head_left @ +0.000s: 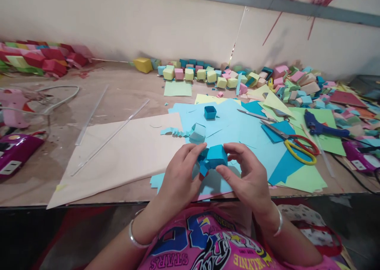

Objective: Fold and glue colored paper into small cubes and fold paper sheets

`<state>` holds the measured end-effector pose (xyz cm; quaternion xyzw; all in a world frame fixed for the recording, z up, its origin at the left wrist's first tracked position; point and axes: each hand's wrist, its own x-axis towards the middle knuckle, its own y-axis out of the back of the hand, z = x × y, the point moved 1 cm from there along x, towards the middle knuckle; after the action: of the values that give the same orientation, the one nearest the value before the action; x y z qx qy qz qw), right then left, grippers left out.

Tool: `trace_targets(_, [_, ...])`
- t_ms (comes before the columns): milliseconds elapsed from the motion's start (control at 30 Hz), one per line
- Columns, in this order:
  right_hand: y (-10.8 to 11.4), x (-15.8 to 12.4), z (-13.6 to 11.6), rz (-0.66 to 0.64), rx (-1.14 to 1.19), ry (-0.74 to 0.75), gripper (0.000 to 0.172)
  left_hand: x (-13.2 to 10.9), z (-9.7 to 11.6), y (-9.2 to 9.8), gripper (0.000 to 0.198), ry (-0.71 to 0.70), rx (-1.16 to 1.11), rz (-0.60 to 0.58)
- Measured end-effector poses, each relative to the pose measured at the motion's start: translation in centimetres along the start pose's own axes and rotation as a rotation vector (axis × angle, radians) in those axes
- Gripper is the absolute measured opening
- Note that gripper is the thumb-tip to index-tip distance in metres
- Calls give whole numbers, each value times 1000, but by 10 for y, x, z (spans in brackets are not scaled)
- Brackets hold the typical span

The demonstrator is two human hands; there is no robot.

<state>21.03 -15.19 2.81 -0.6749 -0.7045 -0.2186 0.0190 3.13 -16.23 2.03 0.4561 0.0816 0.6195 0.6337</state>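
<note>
Both hands meet over a small blue folded paper box [216,156] near the table's front edge. My left hand [179,177] pinches its left side, where loose blue flaps hang down. My right hand [247,175] grips the right side with thumb and fingers. Under them lie light blue paper sheets [234,123]. A finished small blue open box [209,112] and a pale blue cube with a folded paper strip [196,132] sit just beyond.
Scissors with yellow and red handles [297,145] and a blue glue gun [320,127] lie to the right. A large cream sheet [124,151] and clear rulers [113,133] lie left. Several coloured paper cubes [237,80] line the back. Purple devices sit at both edges.
</note>
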Motion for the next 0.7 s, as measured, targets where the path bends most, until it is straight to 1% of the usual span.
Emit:
trace_targets(67, [2,-1,0,57,-19,15,36,-1,-1,0,55,25,-3,5])
trace_targets(133, [5,0,2,82,39,-41,34,-3,-3,0,50,55,-13,-4])
trace_targets(267, [9,1,9,2,216,-218,33,-8,-9,-2,54,78,-36,-77])
trace_targets(333, [10,2,14,-17,255,-259,33,-8,-10,-2,56,73,-63,-120])
trace_targets(400, [11,2,16,-13,265,-267,33,-6,-8,-1,48,70,-102,-139])
trace_targets(467, [11,1,17,-12,270,-268,33,-3,-5,-1,33,74,-137,-120])
trace_targets(533, [12,-1,14,-18,269,-269,33,0,-1,-2,22,96,-151,-90])
trace_targets(633, [11,-4,9,-63,227,-259,33,4,4,-5,14,143,-155,-75])
trace_targets(700, [9,-6,5,-98,145,-206,33,4,5,-8,12,160,-158,-71])
